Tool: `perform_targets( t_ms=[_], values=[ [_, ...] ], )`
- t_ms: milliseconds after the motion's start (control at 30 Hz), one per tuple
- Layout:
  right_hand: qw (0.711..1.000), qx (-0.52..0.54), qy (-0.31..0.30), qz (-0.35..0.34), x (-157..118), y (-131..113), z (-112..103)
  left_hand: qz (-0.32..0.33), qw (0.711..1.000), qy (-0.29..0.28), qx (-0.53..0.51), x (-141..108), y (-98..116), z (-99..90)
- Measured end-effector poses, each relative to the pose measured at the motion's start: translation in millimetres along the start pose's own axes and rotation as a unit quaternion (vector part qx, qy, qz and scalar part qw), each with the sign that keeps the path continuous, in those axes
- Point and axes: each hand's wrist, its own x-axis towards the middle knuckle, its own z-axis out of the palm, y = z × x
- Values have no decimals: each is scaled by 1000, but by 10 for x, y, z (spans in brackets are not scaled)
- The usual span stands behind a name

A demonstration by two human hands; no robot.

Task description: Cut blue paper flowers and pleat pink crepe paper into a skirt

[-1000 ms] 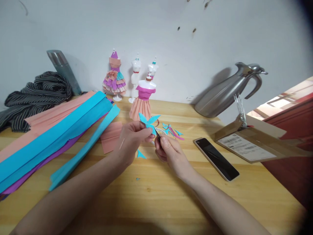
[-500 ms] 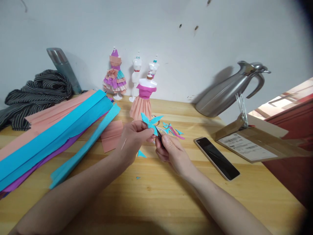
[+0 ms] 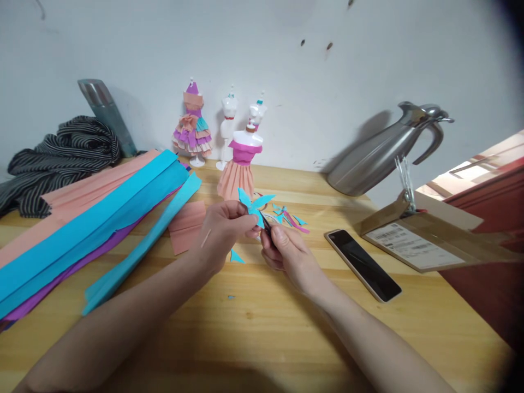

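My left hand (image 3: 223,232) pinches a turquoise paper piece (image 3: 256,204) with pointed, petal-like tips, held over the middle of the table. Just right of it, my right hand (image 3: 289,248) is closed round a small dark tool (image 3: 266,224), whose tip touches the paper's lower right edge; the tool looks like scissors, mostly hidden by the fingers. Behind the hands stands a small mannequin (image 3: 242,164) in a magenta top and peach skirt. Turquoise and magenta scraps (image 3: 289,217) lie behind my right hand, and one turquoise scrap (image 3: 236,257) rests between the wrists.
Long crepe paper strips (image 3: 90,229) and a striped cloth (image 3: 65,158) cover the left side. More mannequins (image 3: 192,125) stand by the wall. At the right are a phone (image 3: 363,266), a cardboard box (image 3: 417,240) and a metal jug (image 3: 380,147) leaning on the wall.
The turquoise piece has shifted very slightly to the right with my left hand. My right hand keeps its hold on the tool, almost unmoved.
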Motion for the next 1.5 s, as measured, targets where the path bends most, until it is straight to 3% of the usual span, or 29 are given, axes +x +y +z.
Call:
perform_targets(
  t_ms=[433,1133,1500],
  values=[
    [1000,-7,0,0,3,7,-1,9,1000,-14,-1,19,-21,-26],
    [994,-110,-20,8,-22,-110,-115,-15,997,-70,37,73,54,-112],
    [990,-133,-36,7,-42,-146,-127,-7,994,-42,97,43,121,-114]
  ],
)
